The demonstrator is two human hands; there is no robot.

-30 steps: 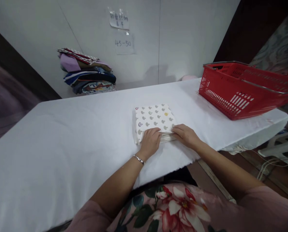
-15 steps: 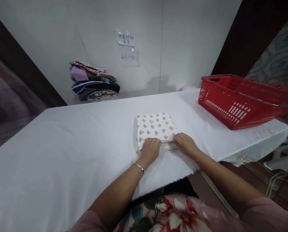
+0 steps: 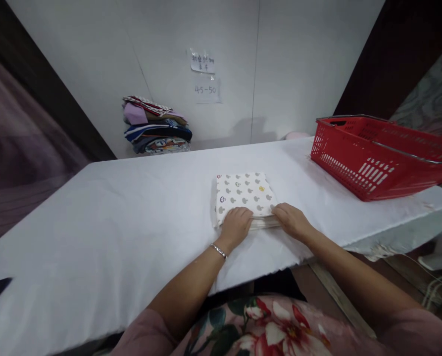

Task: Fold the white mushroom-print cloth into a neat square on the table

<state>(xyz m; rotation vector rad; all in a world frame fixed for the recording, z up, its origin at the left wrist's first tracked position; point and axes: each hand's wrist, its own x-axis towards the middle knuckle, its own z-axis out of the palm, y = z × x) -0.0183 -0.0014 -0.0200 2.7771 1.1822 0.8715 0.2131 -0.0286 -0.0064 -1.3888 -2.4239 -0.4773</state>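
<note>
A folded white cloth with a grey mushroom print [image 3: 243, 194] lies on the white table [image 3: 113, 222], a little right of centre. My left hand [image 3: 236, 225] rests on its near left corner, fingers curled over the edge. A thin bracelet sits on that wrist. My right hand [image 3: 292, 220] grips the near right corner, fingers tucked at the layered edge. Both hands are closed on the cloth's near edge.
A red plastic basket [image 3: 376, 153] with a metal handle stands at the table's right end. A stack of folded coloured clothes [image 3: 156, 125] sits at the back left against the wall. Paper notes [image 3: 205, 74] hang on the wall. The table's near edge runs by my body.
The hands and the cloth keep their hold and place. Only the camera has shifted, so everything sits slightly further right and lower in view.
</note>
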